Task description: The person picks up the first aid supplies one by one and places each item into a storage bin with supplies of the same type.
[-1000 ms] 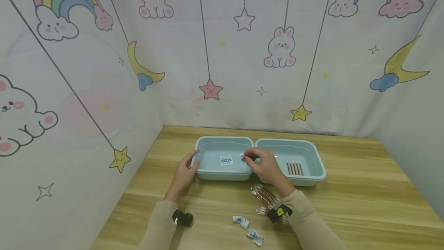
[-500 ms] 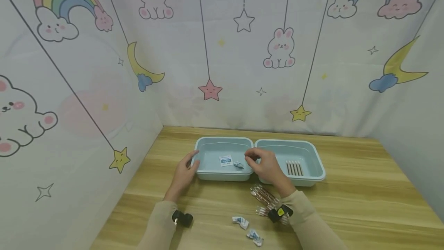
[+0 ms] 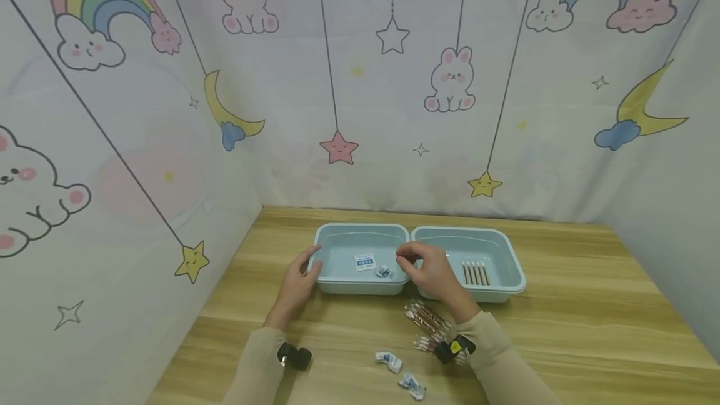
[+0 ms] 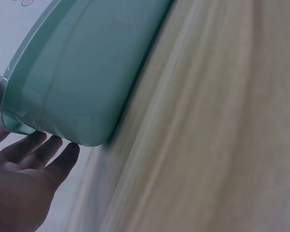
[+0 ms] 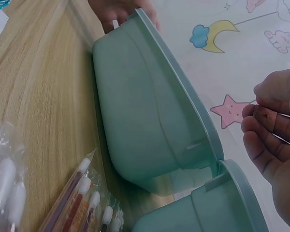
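Observation:
My left hand (image 3: 297, 280) grips the left end of the left light-blue tray (image 3: 362, 228), its fingers against the outer wall in the left wrist view. Inside that tray lie a flat white packet (image 3: 364, 262) with blue print and a crumpled packet (image 3: 384, 272). Over the neighbouring ends of the two trays hovers my right hand (image 3: 432, 270), fingers bent and nothing held; the right wrist view shows a band (image 5: 265, 118) round one finger. In the right light-blue tray (image 3: 509, 249), several cotton swabs (image 3: 477, 274) with brown sticks lie side by side.
Below my right forearm, clear-wrapped cotton swabs (image 3: 426, 317) lie in a pile on the wooden table (image 3: 590, 311). Two crumpled packets, one higher (image 3: 389, 362) and one lower (image 3: 413, 386), rest near the front. A printed curtain (image 3: 382, 99) stands behind the table.
My right hand has let go of the crumpled packet, which dropped into the left tray beside the flat one. Both hands have otherwise stayed in about the same place.

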A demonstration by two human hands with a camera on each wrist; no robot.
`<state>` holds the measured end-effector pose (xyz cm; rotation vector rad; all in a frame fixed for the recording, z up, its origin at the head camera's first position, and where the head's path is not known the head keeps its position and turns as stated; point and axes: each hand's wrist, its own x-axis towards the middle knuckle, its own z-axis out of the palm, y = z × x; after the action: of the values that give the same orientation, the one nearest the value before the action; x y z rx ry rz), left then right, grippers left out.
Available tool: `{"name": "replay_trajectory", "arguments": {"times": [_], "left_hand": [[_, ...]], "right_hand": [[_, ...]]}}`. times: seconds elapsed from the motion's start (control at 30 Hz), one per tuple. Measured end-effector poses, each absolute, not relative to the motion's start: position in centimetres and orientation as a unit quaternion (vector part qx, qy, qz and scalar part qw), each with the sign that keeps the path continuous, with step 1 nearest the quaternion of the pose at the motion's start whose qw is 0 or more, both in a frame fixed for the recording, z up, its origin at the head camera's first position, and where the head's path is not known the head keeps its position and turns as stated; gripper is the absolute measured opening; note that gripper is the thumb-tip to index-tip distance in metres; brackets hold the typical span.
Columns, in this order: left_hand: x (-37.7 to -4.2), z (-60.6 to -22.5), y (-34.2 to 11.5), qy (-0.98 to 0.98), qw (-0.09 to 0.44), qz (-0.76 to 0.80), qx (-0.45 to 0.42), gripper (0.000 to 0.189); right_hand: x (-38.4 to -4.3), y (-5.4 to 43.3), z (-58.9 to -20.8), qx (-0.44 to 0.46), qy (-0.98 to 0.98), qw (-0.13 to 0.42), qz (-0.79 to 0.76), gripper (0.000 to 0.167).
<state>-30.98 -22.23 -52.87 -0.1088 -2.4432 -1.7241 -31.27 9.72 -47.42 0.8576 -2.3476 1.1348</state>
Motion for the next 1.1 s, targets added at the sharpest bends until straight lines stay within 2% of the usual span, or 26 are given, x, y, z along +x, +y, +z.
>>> {"name": "replay_trajectory", "arguments": {"times": [1.1], "left_hand": [[-31.1,-52.9,-22.3,-0.816,0.079,-0.571,-0.045,0.046]], "right_hand": [[-30.2,10.5,-47.4,0.343,-0.823,0.212,0.400,0.005]]}}
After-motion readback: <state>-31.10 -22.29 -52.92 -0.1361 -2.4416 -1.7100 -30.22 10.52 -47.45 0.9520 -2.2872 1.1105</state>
